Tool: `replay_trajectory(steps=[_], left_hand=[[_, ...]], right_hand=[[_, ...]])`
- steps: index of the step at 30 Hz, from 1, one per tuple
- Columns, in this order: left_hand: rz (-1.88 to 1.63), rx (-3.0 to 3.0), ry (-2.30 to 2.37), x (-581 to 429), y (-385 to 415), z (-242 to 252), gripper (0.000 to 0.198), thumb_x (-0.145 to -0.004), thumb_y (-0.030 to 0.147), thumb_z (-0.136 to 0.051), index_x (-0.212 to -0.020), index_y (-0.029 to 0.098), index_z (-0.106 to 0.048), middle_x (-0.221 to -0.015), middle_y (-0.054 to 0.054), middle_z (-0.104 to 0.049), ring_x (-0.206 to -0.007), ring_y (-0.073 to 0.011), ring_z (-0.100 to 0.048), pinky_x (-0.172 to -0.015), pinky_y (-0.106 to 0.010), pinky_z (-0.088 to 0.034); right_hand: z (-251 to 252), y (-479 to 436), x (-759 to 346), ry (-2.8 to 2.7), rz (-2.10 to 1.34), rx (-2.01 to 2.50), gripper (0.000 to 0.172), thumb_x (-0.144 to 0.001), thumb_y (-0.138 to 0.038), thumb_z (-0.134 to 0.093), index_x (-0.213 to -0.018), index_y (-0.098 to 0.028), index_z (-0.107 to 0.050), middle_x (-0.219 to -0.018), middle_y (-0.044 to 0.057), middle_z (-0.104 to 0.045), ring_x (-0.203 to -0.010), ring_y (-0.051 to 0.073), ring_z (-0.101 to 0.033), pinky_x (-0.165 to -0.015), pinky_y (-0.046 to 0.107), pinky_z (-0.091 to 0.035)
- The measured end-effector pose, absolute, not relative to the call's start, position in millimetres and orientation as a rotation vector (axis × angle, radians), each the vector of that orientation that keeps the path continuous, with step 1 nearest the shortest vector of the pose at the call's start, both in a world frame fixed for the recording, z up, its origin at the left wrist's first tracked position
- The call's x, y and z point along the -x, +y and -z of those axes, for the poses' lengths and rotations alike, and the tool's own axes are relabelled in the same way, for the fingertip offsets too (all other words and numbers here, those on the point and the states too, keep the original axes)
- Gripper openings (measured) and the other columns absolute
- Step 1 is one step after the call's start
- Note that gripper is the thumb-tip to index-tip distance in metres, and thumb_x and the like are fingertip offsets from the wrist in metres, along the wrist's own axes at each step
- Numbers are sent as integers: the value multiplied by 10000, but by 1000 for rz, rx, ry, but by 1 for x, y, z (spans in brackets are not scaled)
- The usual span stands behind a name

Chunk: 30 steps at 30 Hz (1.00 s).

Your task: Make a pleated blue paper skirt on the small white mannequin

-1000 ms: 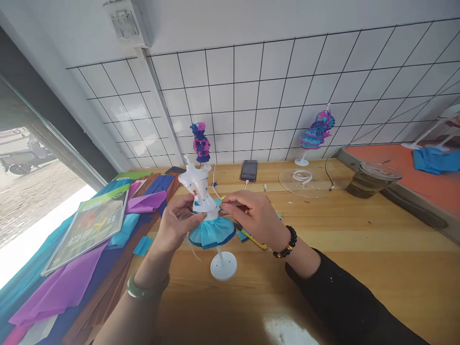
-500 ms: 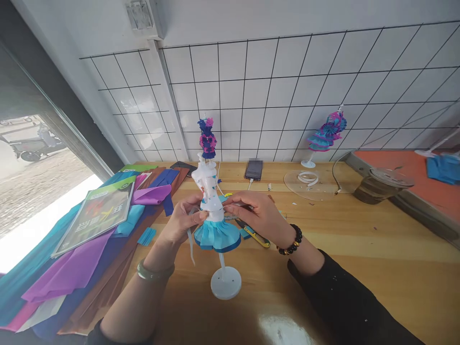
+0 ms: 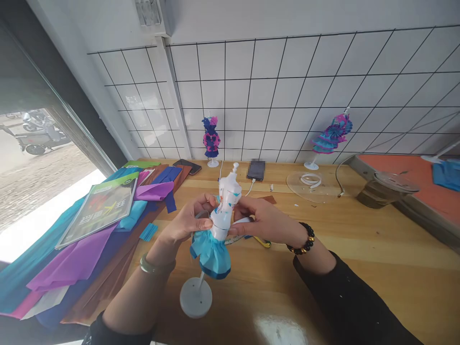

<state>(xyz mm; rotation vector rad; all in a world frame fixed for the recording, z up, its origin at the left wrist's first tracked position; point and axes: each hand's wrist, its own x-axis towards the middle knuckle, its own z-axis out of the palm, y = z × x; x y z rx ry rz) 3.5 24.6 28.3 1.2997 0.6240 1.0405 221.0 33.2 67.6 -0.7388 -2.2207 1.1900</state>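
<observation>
A small white mannequin (image 3: 229, 196) with coloured specks leans its top to the right, its round base (image 3: 196, 298) tilted toward me. Around its hips sits a gathered turquoise skirt (image 3: 213, 256) with a darker blue hem. My left hand (image 3: 192, 220) grips the mannequin at the waist, thumb in front and fingers behind. At the waist's right side my right hand (image 3: 260, 221) is closed, pinching a narrow white strip (image 3: 243, 221). Part of a pale strip also loops by my left fingers. A yellow cutter (image 3: 264, 242) lies partly hidden under my right hand.
Crepe paper sheets (image 3: 77, 263) and a booklet (image 3: 111, 203) are piled at left. Two dressed mannequins, one navy-pink (image 3: 211, 139) and one blue-pink (image 3: 332, 136), stand by the tiled wall. A phone (image 3: 256, 170), a coiled cable (image 3: 311, 180) and a lidded cup (image 3: 381, 191) are behind.
The mannequin has tipped, its top moving right and lower while its base swings left and toward me. Both hands have stayed at its waist, and the right now shows the white strip.
</observation>
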Motion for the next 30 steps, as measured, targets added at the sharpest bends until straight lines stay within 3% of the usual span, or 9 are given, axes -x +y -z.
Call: replay_trajectory(steps=[7, 14, 18, 26, 30], left_hand=[[-947, -1356, 639, -2, 26, -25, 466, -550, 342, -826, -885, 209, -531, -974, -58, -591, -691, -135, -548, -563, -230, -408], [-1010, -1571, 790, -3, 28, -26, 538, -478, 446, -840, -872, 203, -566, -980, -72, -612, -919, -225, -563, -772, -298, -434], [-1046, -1604, 744, -4, 29, -26, 453, -544, 413, -822, -812, 186, -536, -970, -60, -621, -947, -218, -554, -825, -315, -421], [-1150, -1544, 794, -5, 33, -20, 152, -748, 259, -697, -730, 176, -571, -740, 8, -584, -709, -114, -538, -647, -254, -430], [-1284, -1604, 829, -6, 30, -25, 130, -770, 232, -675, -684, 178, -594, -696, 10, -571, -650, -102, -520, -590, -241, -418]], right_hand=[[-63, 36, -222, -2264, -1260, 650, 382, -770, -481, -642, -1014, -192, -589, -666, -31, -572, -557, 95, -520, -464, 215, -382], [-65, 35, -224, -2271, -1260, 690, 354, -779, -467, -638, -997, -193, -586, -718, -12, -609, -608, 110, -555, -515, 223, -424], [-67, 36, -226, -2218, -1398, 752, 368, -772, -433, -659, -1025, -186, -552, -800, 6, -612, -688, 127, -567, -585, 240, -448], [-75, 39, -235, -2255, -1250, 903, 307, -774, -435, -640, -960, -203, -564, -747, -10, -569, -660, 130, -536, -574, 249, -442], [-78, 39, -236, -2172, -1170, 991, 278, -770, -413, -635, -934, -199, -567, -762, -6, -599, -668, 138, -560, -573, 254, -447]])
